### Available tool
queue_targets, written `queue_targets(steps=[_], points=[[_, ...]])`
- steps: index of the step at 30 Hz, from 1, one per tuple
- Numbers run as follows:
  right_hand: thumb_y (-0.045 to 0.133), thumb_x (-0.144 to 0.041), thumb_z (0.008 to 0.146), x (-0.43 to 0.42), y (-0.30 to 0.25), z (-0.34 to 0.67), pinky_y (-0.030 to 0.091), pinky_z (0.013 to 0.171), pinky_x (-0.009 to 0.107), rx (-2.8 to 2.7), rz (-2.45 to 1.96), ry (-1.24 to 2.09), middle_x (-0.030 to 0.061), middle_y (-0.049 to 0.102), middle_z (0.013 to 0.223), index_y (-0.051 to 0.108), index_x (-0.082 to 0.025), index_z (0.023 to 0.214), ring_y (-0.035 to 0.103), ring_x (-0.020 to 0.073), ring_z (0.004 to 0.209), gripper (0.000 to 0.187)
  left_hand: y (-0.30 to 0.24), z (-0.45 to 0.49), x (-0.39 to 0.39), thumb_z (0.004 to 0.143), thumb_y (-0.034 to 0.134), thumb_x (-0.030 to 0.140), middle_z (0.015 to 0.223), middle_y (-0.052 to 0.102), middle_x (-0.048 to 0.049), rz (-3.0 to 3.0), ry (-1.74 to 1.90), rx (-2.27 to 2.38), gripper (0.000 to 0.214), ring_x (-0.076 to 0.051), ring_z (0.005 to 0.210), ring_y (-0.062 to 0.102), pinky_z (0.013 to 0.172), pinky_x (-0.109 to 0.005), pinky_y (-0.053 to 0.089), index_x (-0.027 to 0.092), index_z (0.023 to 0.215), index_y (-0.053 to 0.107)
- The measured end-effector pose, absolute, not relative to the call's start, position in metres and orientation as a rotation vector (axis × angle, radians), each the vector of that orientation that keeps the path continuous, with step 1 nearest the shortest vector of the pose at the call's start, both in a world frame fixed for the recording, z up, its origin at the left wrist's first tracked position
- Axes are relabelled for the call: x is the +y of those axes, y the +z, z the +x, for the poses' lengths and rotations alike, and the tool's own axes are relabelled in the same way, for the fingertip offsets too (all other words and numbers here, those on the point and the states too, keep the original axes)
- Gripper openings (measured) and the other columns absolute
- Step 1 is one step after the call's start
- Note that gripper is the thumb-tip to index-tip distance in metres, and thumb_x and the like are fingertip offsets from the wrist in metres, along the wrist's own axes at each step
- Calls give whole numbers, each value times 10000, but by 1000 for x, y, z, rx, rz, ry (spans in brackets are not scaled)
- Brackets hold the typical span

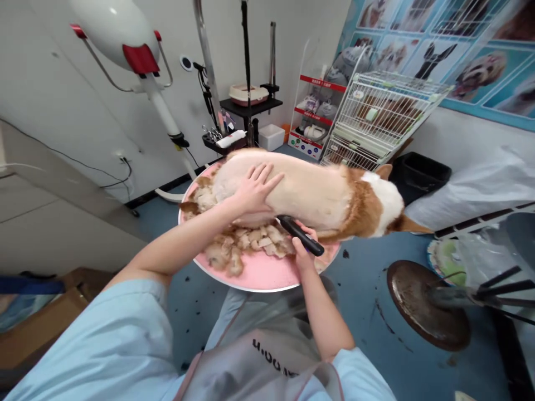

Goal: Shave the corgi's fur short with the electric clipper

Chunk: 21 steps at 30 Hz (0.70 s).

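Note:
A dog with a closely shorn body and longer orange and white fur at its neck and head is on a round pink table, its head to the right. My left hand lies on its flank with the fingers spread. In my right hand is a black hair clipper, its head against the dog's lower side just right of my left wrist. Clumps of cut fur lie on the near side of the table, below my left forearm. The dog's legs are mostly hidden.
A white dryer on a stand is at the upper left. Behind the table, a small tray holds scissors and a white tool. Wire cages stand at the back right, near a black bin. A round brown stand base is on the floor.

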State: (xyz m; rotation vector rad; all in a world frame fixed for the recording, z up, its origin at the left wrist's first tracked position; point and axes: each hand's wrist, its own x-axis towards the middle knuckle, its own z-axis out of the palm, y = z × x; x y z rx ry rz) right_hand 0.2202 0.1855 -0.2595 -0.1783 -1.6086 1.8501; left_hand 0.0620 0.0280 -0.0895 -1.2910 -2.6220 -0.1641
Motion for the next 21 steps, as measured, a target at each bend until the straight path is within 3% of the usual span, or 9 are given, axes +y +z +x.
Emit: queue_targets(steps=[4,11,15,21], points=[[746,-413,784,168,-259,212,580,938,463,-1770,-168,1854,103,665,1299,583,-242,1091,666,263,1159,387,-88,37,39,713,755,540,1628,276,-191,-1210,-252,-2609,1008,-364,1489,259,1213,-479,146,185,1560,340],[695,-428,843,164,-241,196,592,803,356,-1500,-249,1791,100,594,1396,506,-262,1145,724,160,817,393,-66,19,68,668,760,542,1421,512,-186,-1132,-349,-2648,896,-384,1306,445,1123,-479,287,157,1433,496],[735,-459,799,160,-232,186,585,795,344,-1622,-266,1886,102,632,1346,546,-239,1131,722,162,789,441,-62,16,72,661,756,560,1388,533,-160,-1097,-352,-2683,869,-376,1275,451,1088,-473,312,185,1404,510],[691,-487,827,160,-223,182,543,663,286,-1407,-341,1804,86,666,1279,541,-230,1108,660,104,622,409,-64,16,75,646,758,578,1366,546,-177,-1073,-339,-2680,899,-380,1268,453,1081,-476,297,157,1401,507]])
